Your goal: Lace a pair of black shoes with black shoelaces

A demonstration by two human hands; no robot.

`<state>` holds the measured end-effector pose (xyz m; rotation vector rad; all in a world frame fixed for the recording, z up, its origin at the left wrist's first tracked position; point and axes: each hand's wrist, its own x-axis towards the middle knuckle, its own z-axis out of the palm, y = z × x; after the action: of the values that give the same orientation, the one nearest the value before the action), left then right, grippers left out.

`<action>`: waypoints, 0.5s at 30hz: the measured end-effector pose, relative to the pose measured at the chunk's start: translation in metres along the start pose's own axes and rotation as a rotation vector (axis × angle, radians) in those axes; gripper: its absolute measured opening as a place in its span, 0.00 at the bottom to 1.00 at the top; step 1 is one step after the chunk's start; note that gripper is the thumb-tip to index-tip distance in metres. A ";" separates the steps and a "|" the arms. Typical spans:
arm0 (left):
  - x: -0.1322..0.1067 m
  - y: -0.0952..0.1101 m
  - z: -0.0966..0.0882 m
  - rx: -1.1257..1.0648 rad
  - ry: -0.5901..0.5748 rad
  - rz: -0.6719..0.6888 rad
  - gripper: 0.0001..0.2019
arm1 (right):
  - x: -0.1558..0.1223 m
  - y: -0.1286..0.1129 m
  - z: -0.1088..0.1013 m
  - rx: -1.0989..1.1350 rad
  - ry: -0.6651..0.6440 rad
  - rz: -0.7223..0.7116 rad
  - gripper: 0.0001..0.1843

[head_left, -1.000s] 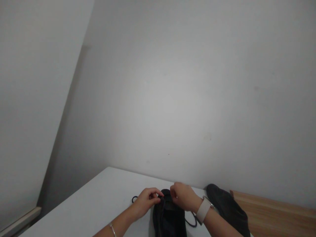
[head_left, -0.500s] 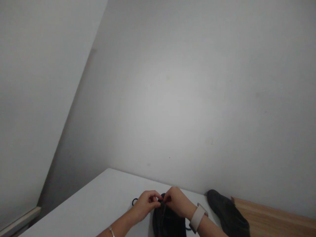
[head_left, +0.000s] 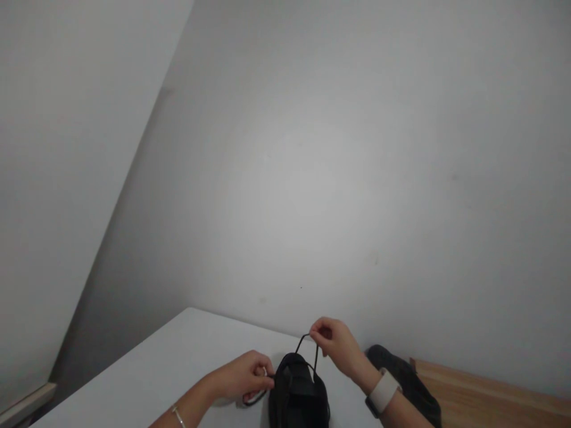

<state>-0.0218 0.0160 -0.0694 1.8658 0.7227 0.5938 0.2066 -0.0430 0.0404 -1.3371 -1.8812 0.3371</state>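
Observation:
A black shoe stands on the white table, its opening toward me and its lower part cut off by the frame. My right hand pinches a black shoelace and holds it up in a loop above the shoe. Left of the shoe, my left hand is closed on another stretch of dark lace that hangs in a curve under the fingers. A watch with a pale strap is on my right wrist, and a thin bracelet on my left.
A second dark shoe lies at the right, partly behind my right forearm. Beside it is a wooden board. The white table meets a pale wall at the back.
Both hands were together over the shoe and have moved apart. My right hand has gone up and right, drawing the lace into a loop; my left has moved left and slightly down.

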 end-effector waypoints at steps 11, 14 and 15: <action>0.017 0.043 -0.004 1.228 0.371 0.383 0.07 | -0.021 -0.073 -0.090 -0.096 0.259 -0.209 0.11; 0.014 0.064 0.015 1.188 0.338 0.492 0.15 | -0.033 -0.096 -0.094 -0.185 0.299 -0.317 0.09; 0.011 0.072 0.021 1.112 0.318 0.516 0.16 | -0.037 -0.104 -0.095 -0.210 0.312 -0.359 0.09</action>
<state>0.0153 -0.0119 -0.0098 3.0885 0.8646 0.9355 0.2101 -0.1392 0.1498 -1.0790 -1.8751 -0.2458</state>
